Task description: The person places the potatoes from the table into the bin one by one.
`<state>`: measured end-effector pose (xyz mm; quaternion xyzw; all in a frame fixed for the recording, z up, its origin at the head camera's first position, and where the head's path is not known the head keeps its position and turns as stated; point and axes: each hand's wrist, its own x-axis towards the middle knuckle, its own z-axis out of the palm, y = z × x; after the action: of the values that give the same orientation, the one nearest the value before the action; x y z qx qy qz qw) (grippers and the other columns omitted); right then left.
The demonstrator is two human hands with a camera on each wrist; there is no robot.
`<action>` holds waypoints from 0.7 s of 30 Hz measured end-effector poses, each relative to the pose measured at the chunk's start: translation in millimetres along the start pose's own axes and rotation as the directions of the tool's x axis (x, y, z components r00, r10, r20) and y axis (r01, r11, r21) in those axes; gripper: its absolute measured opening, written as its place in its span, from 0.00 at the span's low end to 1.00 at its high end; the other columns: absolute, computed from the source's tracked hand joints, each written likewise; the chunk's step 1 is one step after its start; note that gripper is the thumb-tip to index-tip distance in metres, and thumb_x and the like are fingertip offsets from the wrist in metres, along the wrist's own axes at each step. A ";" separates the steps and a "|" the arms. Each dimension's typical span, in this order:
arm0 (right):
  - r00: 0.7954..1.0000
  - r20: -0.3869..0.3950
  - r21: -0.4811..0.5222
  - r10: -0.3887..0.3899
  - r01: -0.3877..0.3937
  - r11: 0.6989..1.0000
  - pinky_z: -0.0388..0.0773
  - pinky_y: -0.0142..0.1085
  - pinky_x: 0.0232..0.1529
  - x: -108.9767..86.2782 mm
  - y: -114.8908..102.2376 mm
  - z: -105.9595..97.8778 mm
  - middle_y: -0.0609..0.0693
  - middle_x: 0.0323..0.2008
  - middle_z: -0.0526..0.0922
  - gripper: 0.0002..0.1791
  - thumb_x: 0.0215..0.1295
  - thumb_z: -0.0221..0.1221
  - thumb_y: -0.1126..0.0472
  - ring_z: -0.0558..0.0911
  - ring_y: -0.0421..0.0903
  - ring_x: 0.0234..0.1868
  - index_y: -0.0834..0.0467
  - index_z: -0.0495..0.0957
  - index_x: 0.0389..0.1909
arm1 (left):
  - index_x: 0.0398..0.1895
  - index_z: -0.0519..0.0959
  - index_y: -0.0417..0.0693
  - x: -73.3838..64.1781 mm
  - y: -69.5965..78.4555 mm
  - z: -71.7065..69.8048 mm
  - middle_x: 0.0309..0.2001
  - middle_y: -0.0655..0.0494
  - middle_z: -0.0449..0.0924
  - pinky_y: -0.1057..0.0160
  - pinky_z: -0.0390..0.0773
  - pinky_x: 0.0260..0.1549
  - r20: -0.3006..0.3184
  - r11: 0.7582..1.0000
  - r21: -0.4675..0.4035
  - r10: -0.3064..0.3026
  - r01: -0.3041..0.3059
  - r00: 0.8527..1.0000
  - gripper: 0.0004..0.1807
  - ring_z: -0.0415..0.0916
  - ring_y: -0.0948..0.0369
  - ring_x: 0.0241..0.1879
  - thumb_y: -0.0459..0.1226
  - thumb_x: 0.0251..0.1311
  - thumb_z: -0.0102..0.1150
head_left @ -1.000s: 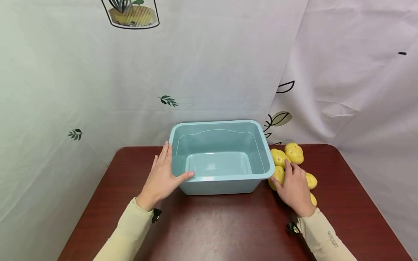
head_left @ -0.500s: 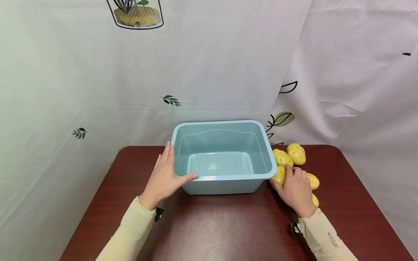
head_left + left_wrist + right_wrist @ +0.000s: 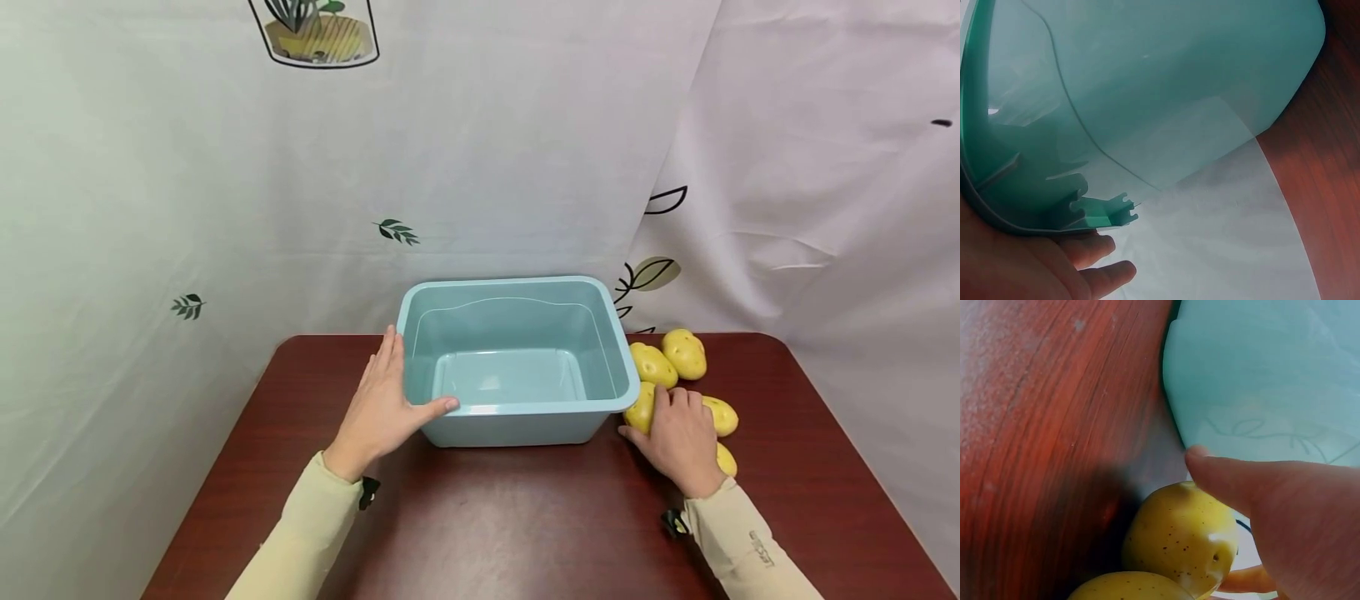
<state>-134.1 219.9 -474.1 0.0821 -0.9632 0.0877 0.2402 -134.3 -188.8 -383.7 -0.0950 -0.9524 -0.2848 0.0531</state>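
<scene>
A light blue plastic basin (image 3: 525,429) stands on the table. My left hand (image 3: 382,417) touches its left end, with straight fingers along the outer side and the thumb across the front rim. In the left wrist view, fingers (image 3: 1107,278) show under the rim. Right of the basin lie several yellow potatoes (image 3: 684,354). My right hand (image 3: 682,437) rests low over them, thumb spread from the fingers. One potato (image 3: 1179,540) shows beside its straight thumb in the right wrist view; a firm hold is not visible. The hand hides parts of other potatoes.
The dark red-brown table (image 3: 495,517) is backed by a white cloth (image 3: 510,150) printed with plants. The basin's far side is close to the cloth. Another potato (image 3: 1132,587) sits at the bottom of the right wrist view.
The view shifts slightly, so the basin and potatoes appear a little further right. My right hand has drawn slightly nearer relative to the potatoes. The left hand keeps its place on the basin.
</scene>
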 end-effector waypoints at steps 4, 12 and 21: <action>1.000 -0.008 -0.014 -0.015 0.015 1.000 0.71 0.59 0.35 0.0 -0.3 0.2 0.72 0.35 0.77 0.47 0.34 0.81 0.46 0.74 0.70 0.39 0.77 0.73 0.47 | 0.79 0.41 0.34 0.3 -0.3 0.5 0.81 0.48 0.30 0.46 0.41 0.74 0.006 1.000 0.005 -0.004 0.004 1.000 0.72 0.32 0.50 0.80 0.74 0.48 0.61; 0.999 0.041 0.006 0.030 -0.030 1.000 0.70 0.59 0.37 0.8 -1.3 -0.8 0.72 0.37 0.78 0.45 0.38 0.81 0.50 0.74 0.68 0.42 0.77 0.73 0.48 | 0.80 0.40 0.36 -1.0 0.0 -0.7 0.81 0.51 0.28 0.44 0.45 0.74 0.014 1.000 -0.008 -0.029 0.029 0.999 0.72 0.34 0.48 0.79 0.76 0.48 0.59; 0.997 0.044 0.052 0.059 -0.061 0.997 0.68 0.60 0.40 0.0 0.9 2.1 0.73 0.38 0.78 0.42 0.39 0.79 0.52 0.73 0.69 0.45 0.78 0.74 0.47 | 0.80 0.40 0.38 -1.4 0.2 -0.5 0.81 0.55 0.26 0.41 0.52 0.71 0.025 0.999 -0.021 -0.039 0.040 0.999 0.72 0.35 0.46 0.79 0.77 0.47 0.58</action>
<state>-135.2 220.4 -476.0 0.0612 -0.9676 0.1187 0.2145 -132.8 -189.2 -383.3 -0.0804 -0.9516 -0.2947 0.0346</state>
